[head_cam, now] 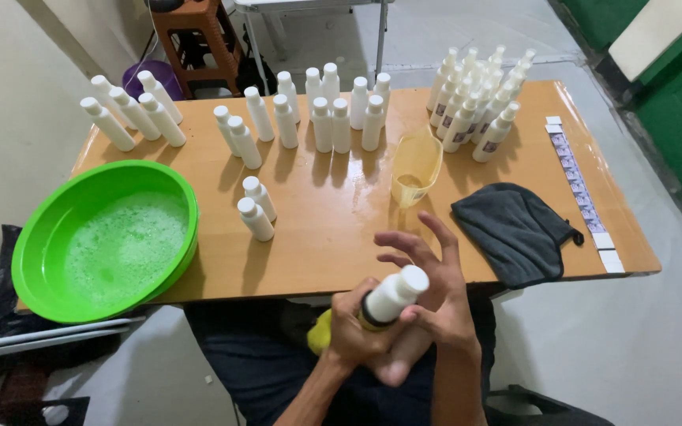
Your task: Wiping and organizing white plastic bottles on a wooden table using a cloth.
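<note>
A small white bottle (392, 296) with a round white cap sits below the desk (333, 237) edge, over the person's lap. Its long axis tilts, cap pointing up and to the right. The left hand (357, 327) has its fingers clenched round the bottle's body; the right hand (432, 296) cups it from behind, fingers (436, 237) spread loose above the cap.

Wooden table (333, 237): bottles (333, 118), basin (104, 237), cloth (515, 229)
</note>
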